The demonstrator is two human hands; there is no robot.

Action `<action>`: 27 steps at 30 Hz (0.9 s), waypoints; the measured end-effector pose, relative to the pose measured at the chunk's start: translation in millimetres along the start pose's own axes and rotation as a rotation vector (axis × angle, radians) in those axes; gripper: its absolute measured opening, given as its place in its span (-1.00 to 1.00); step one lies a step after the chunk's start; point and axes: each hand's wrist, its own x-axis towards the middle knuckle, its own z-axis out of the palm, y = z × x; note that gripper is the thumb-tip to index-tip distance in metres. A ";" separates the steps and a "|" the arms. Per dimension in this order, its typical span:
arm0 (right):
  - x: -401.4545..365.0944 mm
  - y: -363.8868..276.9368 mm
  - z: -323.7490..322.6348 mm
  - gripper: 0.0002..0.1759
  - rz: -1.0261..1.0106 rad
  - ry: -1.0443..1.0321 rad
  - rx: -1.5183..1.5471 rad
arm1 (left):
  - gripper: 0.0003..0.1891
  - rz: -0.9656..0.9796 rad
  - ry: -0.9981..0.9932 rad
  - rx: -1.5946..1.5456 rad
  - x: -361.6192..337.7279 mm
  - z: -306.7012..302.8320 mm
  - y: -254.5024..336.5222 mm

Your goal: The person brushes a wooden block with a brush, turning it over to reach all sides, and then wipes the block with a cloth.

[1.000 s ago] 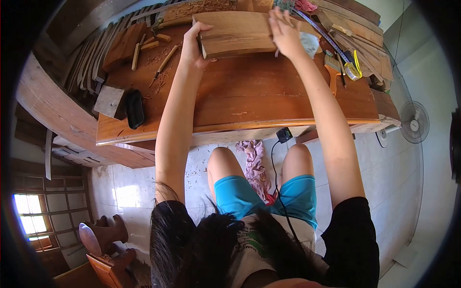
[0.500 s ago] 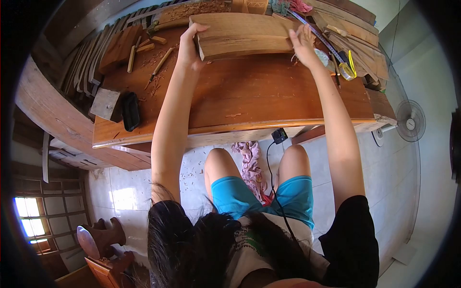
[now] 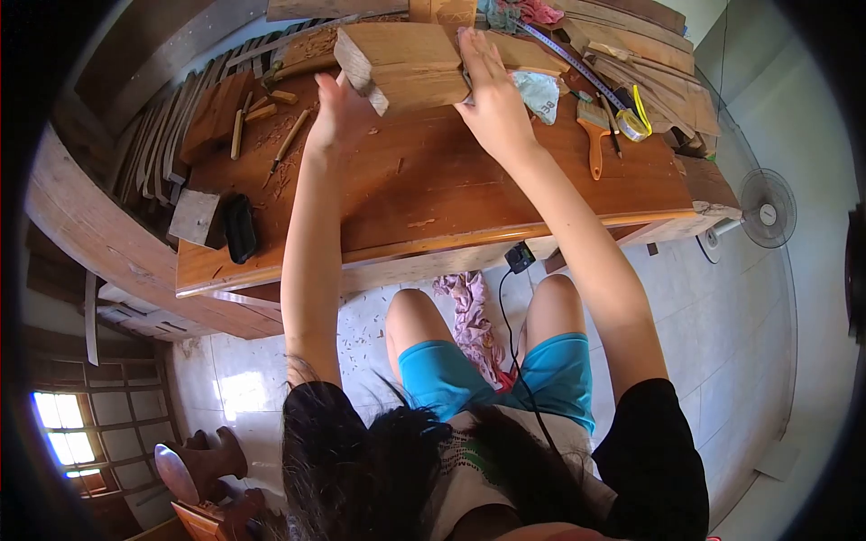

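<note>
A thick, curved wooden block (image 3: 417, 83) is raised over the back of the table, its pale cut end facing left. My right hand (image 3: 492, 90) grips it across the front, fingers stretched up over its face and thumb at the lower edge. Beside the pale end is my left hand (image 3: 338, 117), slightly blurred, with its thumb spread away from the wood and its other fingers partly hidden by the block's end. Wood continues to the right past my right hand.
On the brown table (image 3: 424, 189), a paintbrush (image 3: 594, 135), tape measure (image 3: 634, 124) and patterned packet (image 3: 538, 95) lie at right. A chisel-like tool (image 3: 287, 146), wood shavings, a grey block (image 3: 195, 216) and a black tray (image 3: 241, 230) are at left. Planks (image 3: 631, 54) are stacked behind.
My right hand has moved left from the block's right end to nearer its middle. My left hand has loosened from the left end and dropped lower. The block has turned, showing more of its end.
</note>
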 end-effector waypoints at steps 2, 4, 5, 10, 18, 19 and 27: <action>1.3 3.6 -12.5 -0.01 -0.044 -0.014 0.017 | 0.42 0.056 -0.229 0.348 2.1 -27.1 -4.0; 8.2 5.6 -29.3 -0.05 -0.025 -0.024 0.127 | 0.32 0.245 -0.243 0.344 13.4 -26.8 -10.1; 13.0 6.8 -37.3 -0.07 -0.019 -0.029 0.183 | 0.33 0.311 -0.174 0.328 12.8 -3.8 -9.4; 24.3 6.0 -51.1 -0.21 -0.039 -0.144 0.438 | 0.18 0.570 -0.187 0.547 26.8 -21.9 -0.6; 47.6 -39.6 -70.0 -0.38 0.040 -0.041 0.638 | -0.12 0.470 -0.135 0.145 6.9 -5.1 9.7; 53.0 -47.1 -65.4 -0.39 0.022 0.002 0.591 | -0.14 0.509 -0.072 0.126 11.2 -21.0 4.6; 75.2 -30.4 -11.2 -0.29 -0.017 -0.006 0.584 | -0.26 0.529 0.194 -0.224 8.3 -34.2 10.0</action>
